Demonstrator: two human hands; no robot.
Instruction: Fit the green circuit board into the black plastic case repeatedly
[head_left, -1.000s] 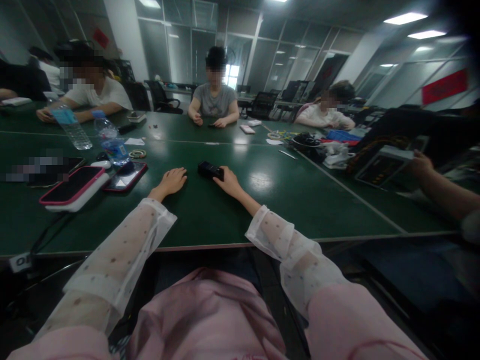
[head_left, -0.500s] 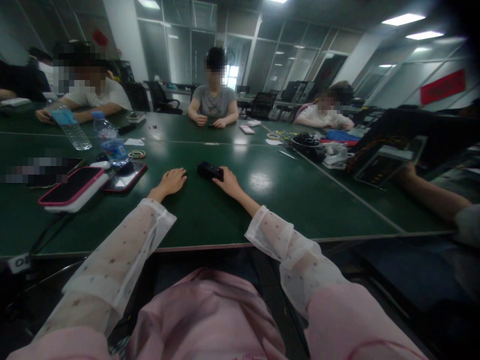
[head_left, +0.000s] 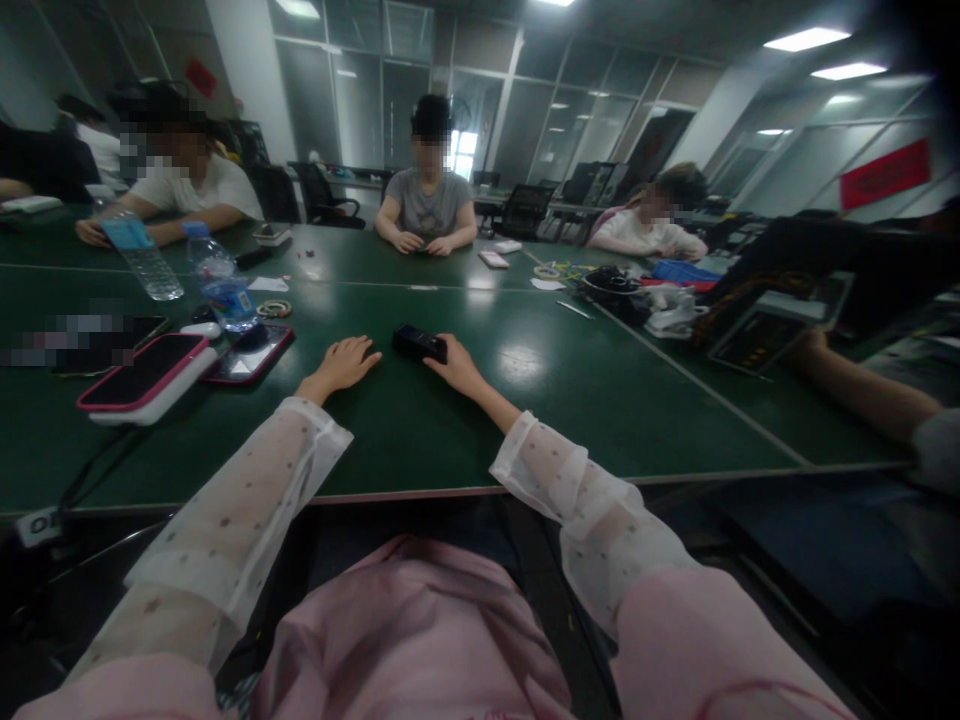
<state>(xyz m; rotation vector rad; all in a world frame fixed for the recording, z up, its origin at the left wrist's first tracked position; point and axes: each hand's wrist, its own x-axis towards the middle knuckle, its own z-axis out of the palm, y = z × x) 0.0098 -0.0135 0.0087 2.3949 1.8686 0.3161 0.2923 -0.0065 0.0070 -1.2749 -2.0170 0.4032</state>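
On the green table [head_left: 420,430], my right hand [head_left: 454,362] grips the right end of a small black device [head_left: 415,342], which lies on the surface with its left end pointing away from the hand. My left hand [head_left: 346,366] rests palm down a little to the left of the device, fingers spread and thumb out, holding nothing. A gap of bare table separates the left hand from the device. To the left of that hand lies a phone with a red edge [head_left: 259,358].
A pink-rimmed phone [head_left: 146,372] lies on a white box at left, beside a water bottle [head_left: 225,285] and a tape roll [head_left: 274,309]. Cables and plastic bags [head_left: 670,308] sit at right. People sit across the table; another person's hand [head_left: 814,350] holds a boxy object at right.
My left thumb has moved out from the fingers towards the device. The device and my right fingers have shifted very slightly left.
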